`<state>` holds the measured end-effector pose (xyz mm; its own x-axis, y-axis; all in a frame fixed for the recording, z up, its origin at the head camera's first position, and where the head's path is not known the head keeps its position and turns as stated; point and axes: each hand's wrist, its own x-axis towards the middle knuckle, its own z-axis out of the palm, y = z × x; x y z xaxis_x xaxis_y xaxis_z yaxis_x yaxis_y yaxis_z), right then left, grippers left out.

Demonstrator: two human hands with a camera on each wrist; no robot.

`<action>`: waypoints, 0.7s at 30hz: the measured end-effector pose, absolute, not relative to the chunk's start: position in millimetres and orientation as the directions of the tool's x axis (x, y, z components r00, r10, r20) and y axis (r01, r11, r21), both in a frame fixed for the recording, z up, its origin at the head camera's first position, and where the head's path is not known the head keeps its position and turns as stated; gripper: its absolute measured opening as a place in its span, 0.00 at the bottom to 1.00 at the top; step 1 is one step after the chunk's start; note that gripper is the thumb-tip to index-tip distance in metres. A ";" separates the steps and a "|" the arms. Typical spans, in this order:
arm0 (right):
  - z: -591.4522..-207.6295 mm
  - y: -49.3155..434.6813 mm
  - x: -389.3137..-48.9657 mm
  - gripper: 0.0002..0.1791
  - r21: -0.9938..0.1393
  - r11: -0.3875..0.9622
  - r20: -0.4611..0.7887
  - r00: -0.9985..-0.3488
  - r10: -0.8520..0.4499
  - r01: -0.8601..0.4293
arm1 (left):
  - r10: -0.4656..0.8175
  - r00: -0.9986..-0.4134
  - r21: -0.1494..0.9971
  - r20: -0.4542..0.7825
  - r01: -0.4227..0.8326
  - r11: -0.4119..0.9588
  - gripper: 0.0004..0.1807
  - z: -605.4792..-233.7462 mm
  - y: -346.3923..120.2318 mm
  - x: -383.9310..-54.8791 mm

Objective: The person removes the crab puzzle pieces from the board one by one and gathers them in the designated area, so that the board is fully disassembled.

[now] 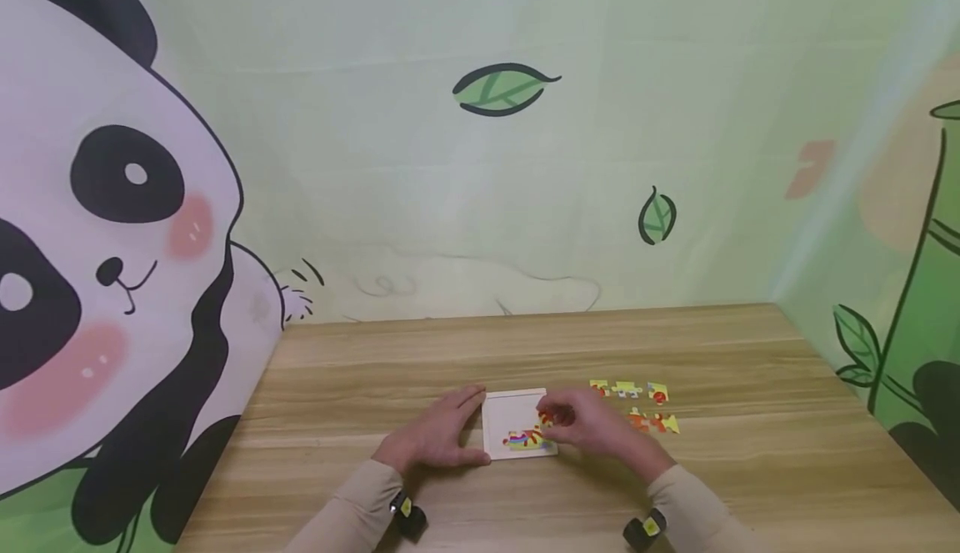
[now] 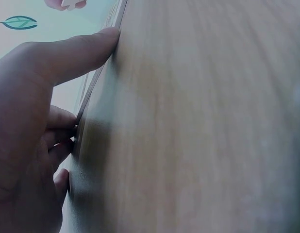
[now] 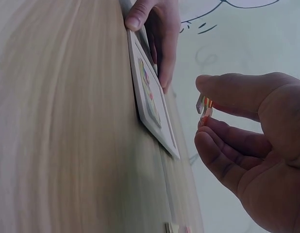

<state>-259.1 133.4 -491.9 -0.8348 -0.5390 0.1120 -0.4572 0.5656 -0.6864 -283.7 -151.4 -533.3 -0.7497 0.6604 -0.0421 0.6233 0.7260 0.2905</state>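
A square white puzzle tray point(image 1: 517, 409) lies on the table. Several joined colourful puzzle pieces point(image 1: 522, 439) sit along its near side. My left hand point(image 1: 438, 432) rests at the tray's left edge, thumb by the near corner and fingertips by the far one. In the left wrist view the thumb point(image 2: 84, 56) touches the tray's side. Over the tray's right side, my right hand point(image 1: 588, 426) pinches a red and yellow puzzle piece point(image 3: 207, 107) between thumb and fingers. The right wrist view shows this piece raised off the tray, mostly covered by the fingertips.
Loose puzzle pieces lie in two rows right of the tray, among them a yellow one point(image 1: 626, 389) and an orange one point(image 1: 664, 423). The wooden table point(image 1: 360, 369) reaches back to a green wall cloth point(image 1: 375, 161) printed with a panda and leaves.
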 end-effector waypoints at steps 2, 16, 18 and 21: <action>-491.5 137.4 -258.2 0.13 -0.685 0.575 0.102 -0.841 -0.531 -0.447 | 0.659 -0.751 0.294 -0.045 0.620 0.727 0.55 -534.4 -151.6 -284.0; -489.5 163.6 -251.4 0.14 -0.648 0.615 0.106 -0.853 -0.511 -0.449 | 0.660 -0.750 0.294 -0.038 0.623 0.725 0.55 -532.6 -152.1 -283.2; -489.6 168.5 -249.6 0.14 -0.645 0.621 0.102 -0.855 -0.508 -0.446 | 0.660 -0.750 0.292 -0.039 0.623 0.725 0.55 -532.7 -151.9 -283.5; -490.6 176.6 -246.4 0.13 -0.640 0.626 0.100 -0.856 -0.507 -0.446 | 0.660 -0.750 0.298 -0.040 0.621 0.725 0.55 -532.9 -151.7 -284.0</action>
